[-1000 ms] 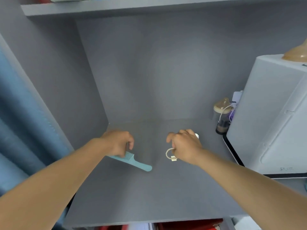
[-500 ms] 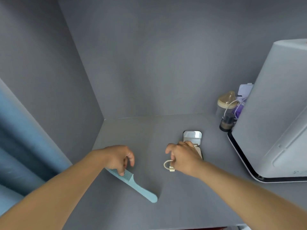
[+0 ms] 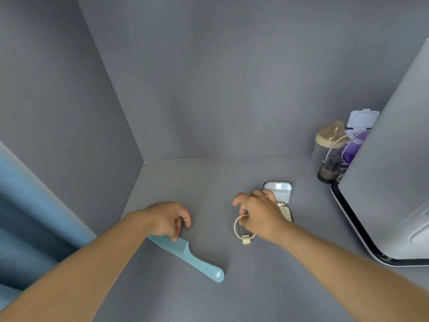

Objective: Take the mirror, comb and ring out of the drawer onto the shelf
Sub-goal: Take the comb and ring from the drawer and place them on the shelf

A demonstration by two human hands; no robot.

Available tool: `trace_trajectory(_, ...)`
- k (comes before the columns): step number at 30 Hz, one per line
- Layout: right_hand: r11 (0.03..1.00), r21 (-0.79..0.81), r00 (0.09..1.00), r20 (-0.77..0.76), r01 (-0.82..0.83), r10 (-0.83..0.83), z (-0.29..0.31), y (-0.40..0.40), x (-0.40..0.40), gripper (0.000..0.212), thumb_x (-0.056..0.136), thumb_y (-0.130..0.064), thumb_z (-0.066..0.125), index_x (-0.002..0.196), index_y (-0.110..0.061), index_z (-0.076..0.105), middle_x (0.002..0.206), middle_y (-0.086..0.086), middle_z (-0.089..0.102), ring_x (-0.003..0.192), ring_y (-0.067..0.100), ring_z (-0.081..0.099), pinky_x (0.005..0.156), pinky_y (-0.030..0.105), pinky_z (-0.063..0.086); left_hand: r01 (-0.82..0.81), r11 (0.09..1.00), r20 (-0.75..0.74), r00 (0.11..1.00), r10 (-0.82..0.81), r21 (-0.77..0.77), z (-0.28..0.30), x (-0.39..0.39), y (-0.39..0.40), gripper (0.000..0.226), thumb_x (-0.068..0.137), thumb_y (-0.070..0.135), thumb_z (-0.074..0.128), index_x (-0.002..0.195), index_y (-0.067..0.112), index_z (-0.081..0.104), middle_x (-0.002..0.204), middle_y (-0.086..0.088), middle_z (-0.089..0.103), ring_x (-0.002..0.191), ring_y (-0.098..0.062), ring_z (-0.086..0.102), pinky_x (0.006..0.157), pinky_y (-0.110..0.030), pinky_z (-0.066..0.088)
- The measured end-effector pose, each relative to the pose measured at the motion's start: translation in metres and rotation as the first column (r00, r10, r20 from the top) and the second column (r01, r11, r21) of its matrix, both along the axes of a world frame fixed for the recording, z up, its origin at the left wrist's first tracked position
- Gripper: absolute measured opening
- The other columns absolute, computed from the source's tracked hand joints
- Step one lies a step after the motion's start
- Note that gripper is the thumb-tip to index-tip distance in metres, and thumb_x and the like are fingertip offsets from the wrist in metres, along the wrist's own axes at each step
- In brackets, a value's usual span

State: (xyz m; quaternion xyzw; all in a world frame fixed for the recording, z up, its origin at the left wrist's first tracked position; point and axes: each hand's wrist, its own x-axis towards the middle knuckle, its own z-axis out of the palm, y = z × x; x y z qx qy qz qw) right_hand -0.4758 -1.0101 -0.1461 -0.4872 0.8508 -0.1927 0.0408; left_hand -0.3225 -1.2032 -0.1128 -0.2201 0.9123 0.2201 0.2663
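Observation:
A light blue comb (image 3: pixel 192 257) lies flat on the grey shelf (image 3: pixel 232 293), handle pointing to the lower right. My left hand (image 3: pixel 167 219) rests over its toothed end, fingertips touching the teeth. A cream braided ring (image 3: pixel 241 230) with a small square tag lies on the shelf under my right hand (image 3: pixel 260 212), whose fingers curl around its upper part. Just behind that hand stands a small open folding mirror (image 3: pixel 278 191), its lid tilted up, partly hidden by my knuckles. The drawer is out of view.
A large white appliance (image 3: pixel 390 182) with a black base fills the right side. Behind it in the corner stand a baby bottle (image 3: pixel 327 140), a small dark bottle (image 3: pixel 329 169) and a purple packet with a white cable. A blue curtain (image 3: pixel 34 217) hangs at the left.
The view has tilted down and closer. The comb lies lower and flat on the shelf, the mirror has come out from under my right hand, and both hands have eased off the objects.

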Motion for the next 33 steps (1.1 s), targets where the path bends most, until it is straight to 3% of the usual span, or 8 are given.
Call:
trace_trajectory(9,0.999,0.031,1.000,0.019,-0.006,0.005,-0.002,-0.019,-0.004,0.036,0.082,-0.012,0.058,0.114,-0.028,0.057,0.098,-0.011,0.071,0.108,0.012,0.050,0.098,0.025,0.022,-0.095,0.991,-0.092,0.990,0.104,0.095,-0.018,0.000,-0.016,0.045,0.072,-0.002,0.073,0.111,0.018,0.065,0.063,0.011,0.061,0.059,-0.003,0.054,0.071,-0.024,0.042)
trace_trajectory(15,1.000,0.022,1.000,0.021,-0.003,0.002,-0.010,-0.026,-0.006,0.038,0.081,-0.010,0.057,0.114,-0.028,0.057,0.098,-0.010,0.071,0.109,0.012,0.050,0.088,0.023,0.016,-0.127,0.984,-0.118,0.983,0.142,0.128,-0.025,-0.003,-0.021,0.043,0.072,-0.004,0.074,0.103,0.024,0.062,0.065,0.010,0.062,0.060,-0.004,0.054,0.073,-0.024,0.043)
trace_trajectory(20,0.999,0.049,1.000,0.013,-0.009,0.008,-0.013,-0.029,-0.007,0.040,0.080,-0.009,0.056,0.116,-0.027,0.057,0.100,-0.011,0.071,0.110,0.012,0.050,0.097,0.026,0.020,-0.139,0.984,-0.154,0.976,0.155,0.109,-0.027,-0.007,-0.021,0.046,0.071,0.000,0.076,0.109,0.022,0.064,0.068,0.011,0.060,0.060,-0.004,0.052,0.071,-0.023,0.042)
trace_trajectory(25,0.998,0.056,1.000,0.022,0.007,-0.009,-0.013,-0.031,-0.009,0.043,0.078,-0.004,0.057,0.116,-0.025,0.057,0.105,-0.010,0.069,0.111,0.013,0.050,0.102,0.028,0.020,-0.179,0.974,-0.201,0.958,0.204,0.138,-0.031,-0.011,-0.021,0.041,0.070,0.006,0.079,0.102,0.025,0.063,0.072,0.008,0.058,0.062,-0.007,0.049,0.074,-0.026,0.042)
trace_trajectory(30,0.998,0.042,0.998,0.047,0.041,-0.043,-0.009,-0.030,-0.007,0.035,0.082,-0.015,0.061,0.115,-0.024,0.058,0.106,-0.009,0.069,0.111,0.015,0.051,0.103,0.029,0.020,-0.272,0.955,-0.271,0.917,0.293,0.115,-0.033,-0.014,-0.021,0.038,0.070,0.013,0.081,0.099,0.028,0.060,0.076,0.007,0.058,0.068,-0.012,0.052,0.085,-0.037,0.050)
trace_trajectory(33,0.997,0.035,0.996,0.052,0.073,-0.074,-0.002,-0.028,-0.004,0.033,0.084,-0.022,0.063,0.116,-0.024,0.058,0.110,-0.008,0.068,0.113,0.015,0.051,0.105,0.030,0.019,-0.337,0.937,-0.335,0.876,0.347,0.088,-0.027,-0.013,-0.017,0.039,0.071,0.018,0.080,0.105,0.024,0.061,0.076,0.007,0.059,0.070,-0.014,0.055,0.083,-0.037,0.051)
